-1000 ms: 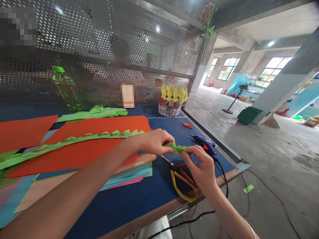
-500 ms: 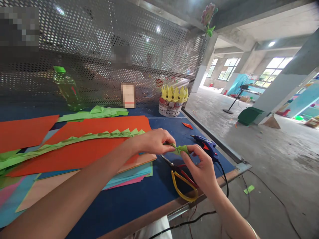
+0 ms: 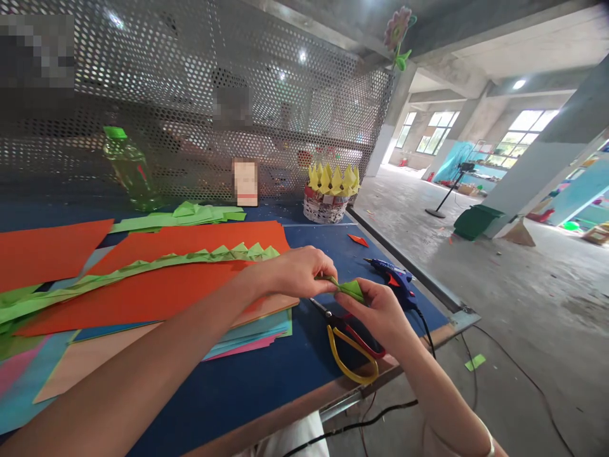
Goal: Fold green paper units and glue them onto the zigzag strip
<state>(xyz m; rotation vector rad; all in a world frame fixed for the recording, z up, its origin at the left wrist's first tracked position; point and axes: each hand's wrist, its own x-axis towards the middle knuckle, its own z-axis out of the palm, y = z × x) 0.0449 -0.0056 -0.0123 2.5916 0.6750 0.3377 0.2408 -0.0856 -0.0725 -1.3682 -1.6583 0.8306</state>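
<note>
Between both hands is the end of a green folded paper strip [image 3: 351,290]. My left hand [image 3: 304,270] pinches it from the left; my right hand [image 3: 375,308] grips its right end with thumb and fingers. A long zigzag length of the same green paper [image 3: 190,259] runs leftward over orange paper sheets [image 3: 157,298], passing behind my left hand. Scissors [image 3: 352,355] with one yellow and one red handle loop lie just below the hands, near the table's edge. A blue glue gun [image 3: 392,273] lies beyond my right hand, partly hidden by it.
Stacked coloured sheets [image 3: 257,336] lie under the orange paper. A woven basket with yellow paper points [image 3: 328,203] stands at the back, left of a small orange paper piece [image 3: 358,240]. A green-capped bottle [image 3: 126,168] stands by the perforated metal panel [image 3: 190,127]. Black cable [image 3: 352,423] crosses the front edge.
My right hand has shifted its hold on the green paper, its thumb and fingers closer together. The zigzag length has moved slightly. Scissors and glue gun stay put.
</note>
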